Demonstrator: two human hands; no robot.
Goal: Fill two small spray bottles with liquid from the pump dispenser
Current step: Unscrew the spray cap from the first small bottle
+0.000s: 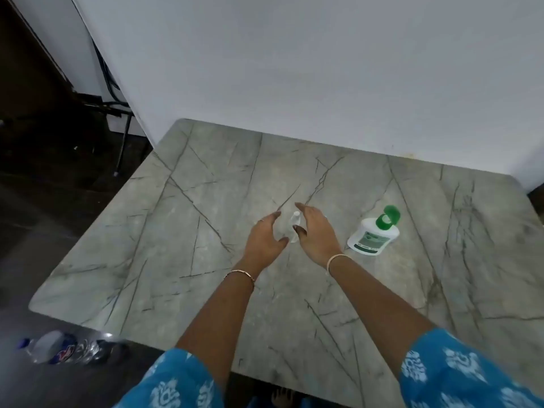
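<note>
A small clear spray bottle (295,226) with a white cap stands upright in the middle of the marble table (182,260). My left hand (265,241) hovers just left of it and my right hand (316,231) just right of it, both with fingers spread and relaxed, holding nothing. The bottle is partly hidden between the hands; a second small bottle cannot be made out. The white pump dispenser (374,232) with a green pump head stands further right, about a hand's width from my right hand.
A white wall (294,69) runs along the table's far edge. An empty plastic drink bottle (70,347) lies on the dark floor off the table's front-left corner. Dark cables (106,78) hang at the far left.
</note>
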